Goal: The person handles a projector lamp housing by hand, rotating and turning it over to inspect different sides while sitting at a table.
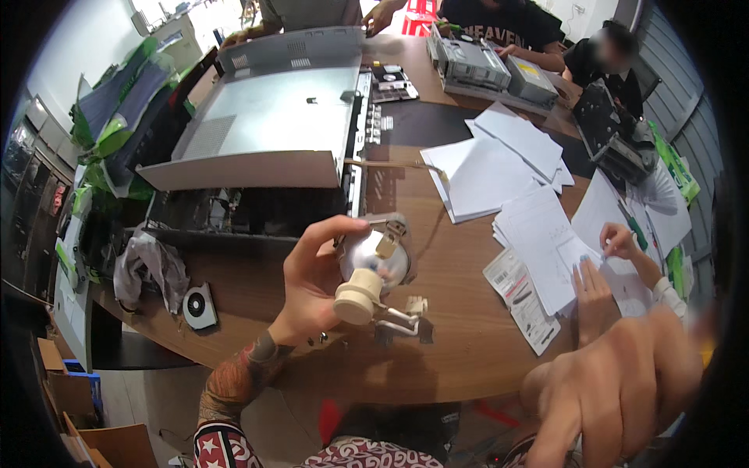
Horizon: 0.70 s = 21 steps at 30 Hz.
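My left hand [306, 277] is wrapped round a reflector lamp [374, 261], thumb along its upper side. The lamp has a round silvery bowl, a cream round base, a small cream block and a white lead ending in a cream connector. It is held above the brown table [460, 327]. My right hand [616, 386] looms large at the lower right, close to the camera and away from the lamp. Its fingers are curled in; whether anything is inside them is hidden.
A large metal casing [265, 117] lies at the back left. Nearer are a grey plastic bag [148, 269] and a small blower fan [200, 306]. Paper sheets [491, 171] cover the right side, where a co-worker's hands [593, 292] write. Opened devices [476, 66] stand at the back.
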{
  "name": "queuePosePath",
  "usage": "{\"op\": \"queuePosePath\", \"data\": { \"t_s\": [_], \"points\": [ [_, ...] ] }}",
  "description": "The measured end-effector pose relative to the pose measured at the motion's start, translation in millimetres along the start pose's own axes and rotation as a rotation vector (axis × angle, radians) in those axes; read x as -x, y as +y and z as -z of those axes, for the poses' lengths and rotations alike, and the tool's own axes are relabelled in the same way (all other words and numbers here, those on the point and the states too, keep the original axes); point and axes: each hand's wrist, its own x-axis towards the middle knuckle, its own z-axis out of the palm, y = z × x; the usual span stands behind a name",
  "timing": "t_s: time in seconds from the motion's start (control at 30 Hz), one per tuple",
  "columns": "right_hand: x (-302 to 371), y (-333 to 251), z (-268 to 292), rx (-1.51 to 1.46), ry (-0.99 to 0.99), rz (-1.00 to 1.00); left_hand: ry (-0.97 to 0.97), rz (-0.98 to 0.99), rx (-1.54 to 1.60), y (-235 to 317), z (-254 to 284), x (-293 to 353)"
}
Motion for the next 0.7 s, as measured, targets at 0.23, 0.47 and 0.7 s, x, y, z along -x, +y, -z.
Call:
{"op": "queuePosePath", "data": {
  "t_s": [0.23,0.47,0.7],
  "points": [
    [14.4,43.7,-8.6,0.089,0.268,0.220,-0.171,-0.092,-0.020,-3.4,-5.6,2.7],
    [129.0,99.1,-85.9,0.678,0.700,0.723,-0.090,-0.237,-0.010,-18.6,-10.4,-1.6],
    [196.6,191.7,-151.1,1.462,1.505,0.583,0.035,-0.149,-0.292,-16.9,-29.7,11.6]
  ]
}}
